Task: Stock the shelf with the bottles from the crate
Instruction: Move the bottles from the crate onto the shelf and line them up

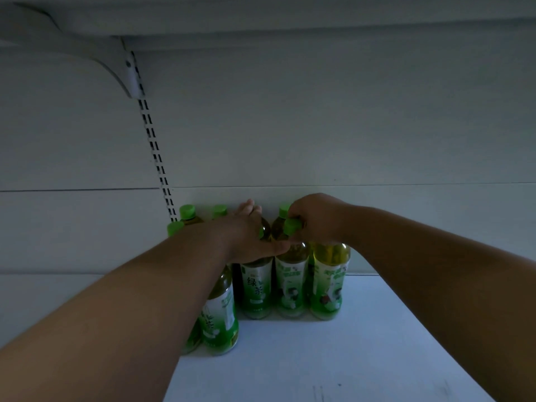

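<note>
Several green-tea bottles with green caps and green-white labels stand upright on the white shelf (319,358), grouped against its back wall. My left hand (249,236) wraps the neck of one bottle (256,288) in the front row. My right hand (316,219) grips the necks of the two bottles to its right, one with a visible cap (291,226) and one at the right end (329,282). More bottles stand behind and to the left (220,317), partly hidden by my left forearm. The crate is out of sight.
A white shelf board with a bracket (124,71) hangs overhead at upper left. A slotted upright rail (153,146) runs down the back wall to the bottles. The light is dim.
</note>
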The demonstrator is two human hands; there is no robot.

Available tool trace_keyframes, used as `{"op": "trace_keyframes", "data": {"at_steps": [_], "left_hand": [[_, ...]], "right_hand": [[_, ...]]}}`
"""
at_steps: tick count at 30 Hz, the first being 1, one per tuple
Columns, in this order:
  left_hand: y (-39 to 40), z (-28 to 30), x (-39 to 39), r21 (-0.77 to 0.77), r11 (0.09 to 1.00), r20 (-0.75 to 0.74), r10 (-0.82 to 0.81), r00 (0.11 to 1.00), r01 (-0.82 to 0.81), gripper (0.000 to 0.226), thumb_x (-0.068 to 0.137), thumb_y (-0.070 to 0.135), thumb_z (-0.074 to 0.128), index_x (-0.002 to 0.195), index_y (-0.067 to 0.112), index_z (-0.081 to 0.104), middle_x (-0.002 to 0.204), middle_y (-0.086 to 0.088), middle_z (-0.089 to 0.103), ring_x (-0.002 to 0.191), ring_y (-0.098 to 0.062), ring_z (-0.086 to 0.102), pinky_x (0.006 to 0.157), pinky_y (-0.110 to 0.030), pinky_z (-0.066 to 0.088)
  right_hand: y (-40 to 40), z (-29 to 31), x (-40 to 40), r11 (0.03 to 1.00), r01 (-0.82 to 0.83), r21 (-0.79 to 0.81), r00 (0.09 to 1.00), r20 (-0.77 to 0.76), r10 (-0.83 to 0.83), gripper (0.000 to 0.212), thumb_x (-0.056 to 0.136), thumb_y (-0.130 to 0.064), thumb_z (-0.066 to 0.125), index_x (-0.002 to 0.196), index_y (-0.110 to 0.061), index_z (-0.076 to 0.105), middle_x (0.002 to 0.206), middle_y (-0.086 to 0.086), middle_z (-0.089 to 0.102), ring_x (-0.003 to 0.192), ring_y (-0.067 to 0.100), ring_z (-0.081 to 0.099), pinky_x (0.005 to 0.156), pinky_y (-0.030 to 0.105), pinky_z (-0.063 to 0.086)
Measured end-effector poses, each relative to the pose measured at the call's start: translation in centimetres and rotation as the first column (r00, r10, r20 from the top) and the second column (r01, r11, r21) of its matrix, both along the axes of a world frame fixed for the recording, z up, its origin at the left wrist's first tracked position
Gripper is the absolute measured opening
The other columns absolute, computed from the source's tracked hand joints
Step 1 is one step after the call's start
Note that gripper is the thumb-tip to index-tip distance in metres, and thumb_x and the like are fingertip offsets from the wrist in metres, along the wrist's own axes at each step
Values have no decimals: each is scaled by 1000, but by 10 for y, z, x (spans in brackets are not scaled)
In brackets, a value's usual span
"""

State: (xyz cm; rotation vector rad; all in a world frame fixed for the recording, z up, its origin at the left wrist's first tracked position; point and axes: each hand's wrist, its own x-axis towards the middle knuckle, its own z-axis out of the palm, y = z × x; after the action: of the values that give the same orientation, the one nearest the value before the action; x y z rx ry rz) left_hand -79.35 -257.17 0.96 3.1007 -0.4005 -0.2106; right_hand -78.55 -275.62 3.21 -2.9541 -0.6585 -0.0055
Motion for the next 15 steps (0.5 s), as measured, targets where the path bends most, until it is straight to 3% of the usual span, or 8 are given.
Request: {"op": "trace_keyframes", "data": {"at_steps": [8,12,15], "left_hand": [[2,0,1,-7,1000,-14,16,1000,-16,120,78,85,43,159,14,-9,165,-3,-22,153,-21,-9,124,-42,10],[-1,4,0,16,1000,-20,-1,1000,1,119,79,84,43,159,13,-10,164,-4,-22,153,-18,-11,124,-39,9],[-2,8,-2,31,999,2,-20,1000,20,117,80,82,44,158,13,-10,164,-3,-22,153,-18,-10,123,-38,8]], "right_hand": [[0,-7,2,999,27,33,1000,3,-27,42,83,-41,78,116,-17,67,99,-1,59,93,20,55,73,29,42],[-10,-1,2,991,75,107,997,-5,-74,53,72,-47,86,113,-20,66,103,-3,64,95,18,59,75,30,49],[-33,7,0,972,124,202,992,-39,-118,53,73,-45,85,118,-26,64,108,-5,67,98,16,61,77,27,47]]}}
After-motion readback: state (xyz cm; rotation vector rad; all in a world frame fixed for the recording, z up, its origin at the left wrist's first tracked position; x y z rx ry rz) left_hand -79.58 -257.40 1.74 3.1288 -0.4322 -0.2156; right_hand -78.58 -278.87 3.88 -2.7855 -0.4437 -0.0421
